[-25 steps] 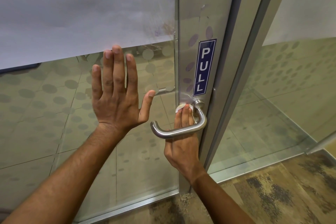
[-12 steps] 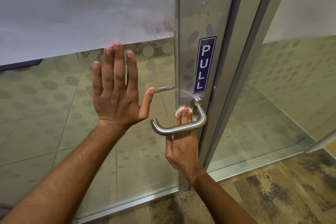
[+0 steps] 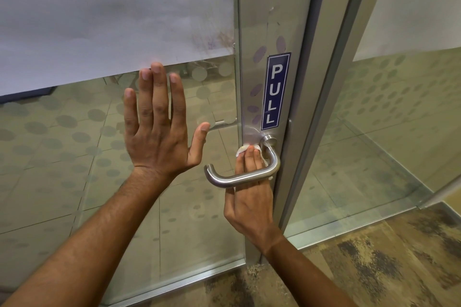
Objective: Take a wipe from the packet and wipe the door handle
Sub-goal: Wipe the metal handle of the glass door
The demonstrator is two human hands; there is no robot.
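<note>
A brushed steel lever door handle (image 3: 232,180) sticks out from the door's metal stile (image 3: 269,20), below a blue PULL sign (image 3: 275,92). My right hand (image 3: 249,203) reaches up behind the handle, its straight fingers pressing a crumpled white wipe (image 3: 241,150) against the stile beside the handle's round base. Bits of the wipe show under the hand near the lever. My left hand (image 3: 159,137) lies flat with spread fingers on the glass door panel (image 3: 74,157), left of the handle. No wipe packet is in view.
The glass door is frosted on top with a dotted pattern lower down. A fixed glass panel (image 3: 399,119) stands right of the door frame. Patterned brown carpet (image 3: 374,269) covers the floor on my side, and tiled floor shows through the glass.
My right hand with the wipe has slid slightly down the stile behind the handle. My left hand stays flat on the glass.
</note>
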